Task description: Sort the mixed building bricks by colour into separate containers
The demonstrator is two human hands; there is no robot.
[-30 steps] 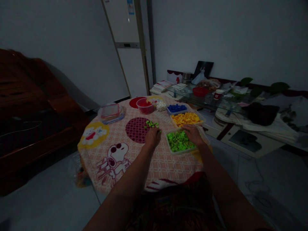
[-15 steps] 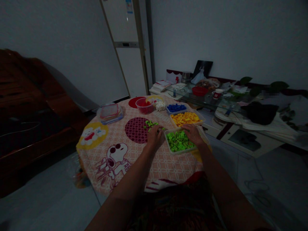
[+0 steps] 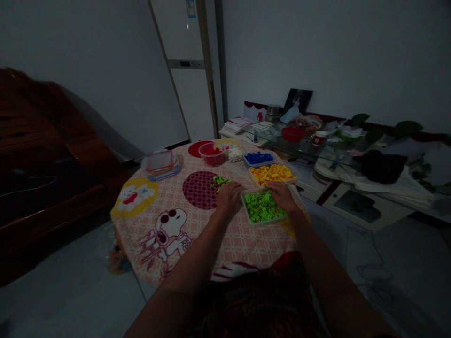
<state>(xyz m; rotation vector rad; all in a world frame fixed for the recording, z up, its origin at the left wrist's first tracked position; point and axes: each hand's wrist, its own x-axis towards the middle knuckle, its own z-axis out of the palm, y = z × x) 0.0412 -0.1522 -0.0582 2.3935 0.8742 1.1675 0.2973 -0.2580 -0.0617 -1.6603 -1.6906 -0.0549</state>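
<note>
On the cloth-covered table, a clear plastic container (image 3: 251,221) holds many small green building blocks (image 3: 262,206). My right hand (image 3: 282,196) lies over its far right corner, fingers closed on the rim. Just left of the container is my left hand (image 3: 228,199), its fingers curled with the tips pointing toward the container's left rim. What those fingers hold, if anything, is hidden. Beyond the left hand lie several loose green blocks (image 3: 221,181) on the tablecloth. Yellow blocks (image 3: 273,174) fill a second container, right behind the green one.
Farther back are a container of blue blocks (image 3: 259,158), a pile of white pieces (image 3: 235,155) and a round tub (image 3: 212,158) with red pieces. Stacked lids (image 3: 162,165) lie at the table's left edge. A cluttered glass-topped cabinet (image 3: 278,136) stands behind, along the wall.
My left hand has shifted slightly right, toward the container, and its back now faces up more. Loose green pieces by its fingers no longer show. My right hand stays nearly still.
</note>
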